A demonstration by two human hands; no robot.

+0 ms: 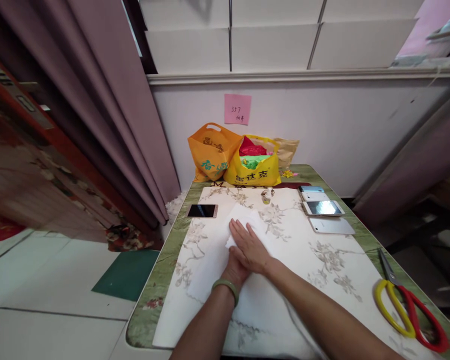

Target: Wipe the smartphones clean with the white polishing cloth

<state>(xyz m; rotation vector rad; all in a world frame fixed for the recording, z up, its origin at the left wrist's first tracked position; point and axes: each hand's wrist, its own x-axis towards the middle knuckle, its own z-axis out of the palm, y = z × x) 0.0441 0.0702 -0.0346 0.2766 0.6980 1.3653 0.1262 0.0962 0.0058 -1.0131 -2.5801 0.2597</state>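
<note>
A white sheet with a scalloped edge [210,280], paper or cloth, lies partly folded on a floral cover [285,240] in the middle of the table. My right hand [250,248] presses flat on the folded part, its fingers stretched toward the far end. Close under it is my left hand [237,267], with a pale green bangle [225,286] at the wrist. The right hand covers most of the left fingers, so their pose is hidden.
Orange [213,152] and yellow [253,167] bags stand against the wall. A dark-screened phone [202,211] lies at left; several phones, including a white one [332,226], lie at right. Large scissors [407,305] sit at the near right of the green table [150,300].
</note>
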